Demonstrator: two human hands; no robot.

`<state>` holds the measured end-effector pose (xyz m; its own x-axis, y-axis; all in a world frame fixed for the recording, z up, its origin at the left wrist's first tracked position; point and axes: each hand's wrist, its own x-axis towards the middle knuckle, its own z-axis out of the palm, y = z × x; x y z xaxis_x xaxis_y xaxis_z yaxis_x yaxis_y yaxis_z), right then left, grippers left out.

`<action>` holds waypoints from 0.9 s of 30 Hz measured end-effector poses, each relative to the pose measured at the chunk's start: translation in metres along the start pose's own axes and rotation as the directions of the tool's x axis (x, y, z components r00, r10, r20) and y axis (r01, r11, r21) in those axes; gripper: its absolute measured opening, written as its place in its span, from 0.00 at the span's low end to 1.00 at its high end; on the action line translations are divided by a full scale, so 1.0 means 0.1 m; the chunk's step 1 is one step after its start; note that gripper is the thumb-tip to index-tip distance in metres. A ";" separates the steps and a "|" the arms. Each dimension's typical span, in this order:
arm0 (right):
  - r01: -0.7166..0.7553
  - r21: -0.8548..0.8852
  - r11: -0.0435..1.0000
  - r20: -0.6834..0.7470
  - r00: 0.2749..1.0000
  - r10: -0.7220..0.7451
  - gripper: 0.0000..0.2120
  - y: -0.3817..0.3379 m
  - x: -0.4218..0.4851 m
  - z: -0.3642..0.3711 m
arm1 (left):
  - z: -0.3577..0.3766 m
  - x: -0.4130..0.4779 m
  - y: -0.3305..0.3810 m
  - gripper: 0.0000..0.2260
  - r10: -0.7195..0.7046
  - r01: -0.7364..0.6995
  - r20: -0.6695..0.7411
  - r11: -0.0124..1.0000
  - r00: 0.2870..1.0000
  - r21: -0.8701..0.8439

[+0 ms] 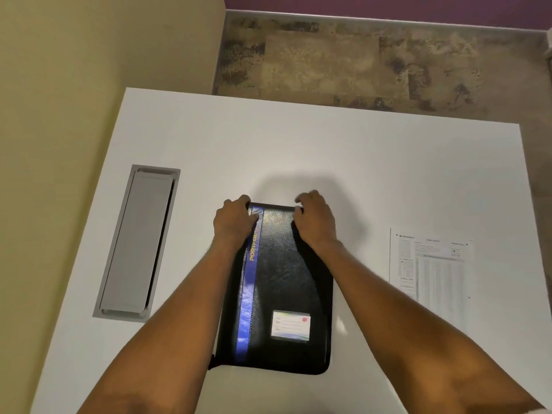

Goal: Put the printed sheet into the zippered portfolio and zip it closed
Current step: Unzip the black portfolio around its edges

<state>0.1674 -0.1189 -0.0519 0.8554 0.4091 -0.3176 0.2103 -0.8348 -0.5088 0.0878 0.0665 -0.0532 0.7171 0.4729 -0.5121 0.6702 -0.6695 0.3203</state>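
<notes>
A black zippered portfolio (pixel 283 279) with a blue stripe and a small name card lies flat and closed in the middle of the white table (pixel 328 150). My left hand (pixel 234 221) grips its far left corner, fingers curled over the top edge. My right hand (pixel 315 219) holds the far right corner the same way. The printed sheet (pixel 433 267) lies flat on the table to the right of the portfolio, apart from it and untouched.
A grey cable-tray lid (pixel 137 243) is set into the table at the left. A beige wall (pixel 89 70) stands on the left side, and mottled brown floor (pixel 373 61) shows beyond the table's far edge.
</notes>
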 end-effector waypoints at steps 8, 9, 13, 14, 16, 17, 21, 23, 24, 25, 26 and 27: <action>0.440 -0.127 0.889 0.385 0.848 -0.364 0.20 -0.61 0.80 0.18 | -0.04 0.10 0.00 0.21 0.018 -0.018 -0.039 1.000 0.999 0.002; 0.480 -0.142 0.866 0.412 0.824 -0.389 0.23 -0.64 0.85 0.20 | -0.03 0.10 -0.01 0.21 0.026 -0.026 -0.048 1.000 0.999 -0.003; 0.561 -0.123 0.819 0.451 0.767 -0.457 0.19 -0.70 0.99 0.32 | -0.04 0.11 -0.01 0.22 0.037 -0.040 -0.063 0.998 0.997 -0.039; 0.560 -0.116 0.821 0.457 0.763 -0.456 0.18 -0.71 1.01 0.33 | -0.04 0.10 -0.01 0.23 0.041 -0.044 -0.064 0.998 0.997 -0.045; 0.540 -0.081 0.838 0.454 0.768 -0.451 0.15 -0.71 1.06 0.36 | -0.05 0.10 -0.02 0.22 0.044 -0.048 -0.065 0.997 0.997 -0.059; 0.528 -0.071 0.847 0.456 0.772 -0.443 0.14 -0.72 1.07 0.36 | -0.05 0.09 -0.03 0.22 0.042 -0.047 -0.067 0.997 0.997 -0.066; 0.513 -0.081 0.855 0.471 0.775 -0.421 0.13 -0.72 1.13 0.37 | -0.06 0.09 -0.03 0.21 0.031 -0.040 -0.080 0.993 0.996 -0.114; 0.532 -0.085 0.842 0.478 0.763 -0.434 0.12 -0.71 1.13 0.35 | -0.06 0.08 -0.03 0.19 0.024 -0.034 -0.084 0.992 0.996 -0.123; 0.550 -0.090 0.830 0.481 0.754 -0.448 0.12 -0.71 1.13 0.35 | -0.06 0.08 -0.02 0.18 0.022 -0.032 -0.083 0.991 0.996 -0.127; 0.572 -0.107 0.813 0.486 0.744 -0.459 0.11 -0.70 1.12 0.35 | -0.06 0.07 -0.03 0.18 0.022 -0.033 -0.081 0.991 0.996 -0.131; 0.597 -0.135 0.791 0.489 0.734 -0.470 0.10 -0.68 1.11 0.34 | -0.07 0.07 -0.02 0.18 0.025 -0.036 -0.080 0.990 0.996 -0.133; 0.618 -0.163 0.769 0.488 0.728 -0.482 0.09 -0.66 1.10 0.34 | -0.07 0.06 -0.02 0.17 0.028 -0.039 -0.082 0.990 0.996 -0.134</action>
<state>0.2312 -0.0062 -0.0804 0.2902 0.8800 -0.3761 0.7677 -0.4487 -0.4575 0.0921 0.0750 -0.0513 0.7488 0.4993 -0.4359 0.6615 -0.6044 0.4439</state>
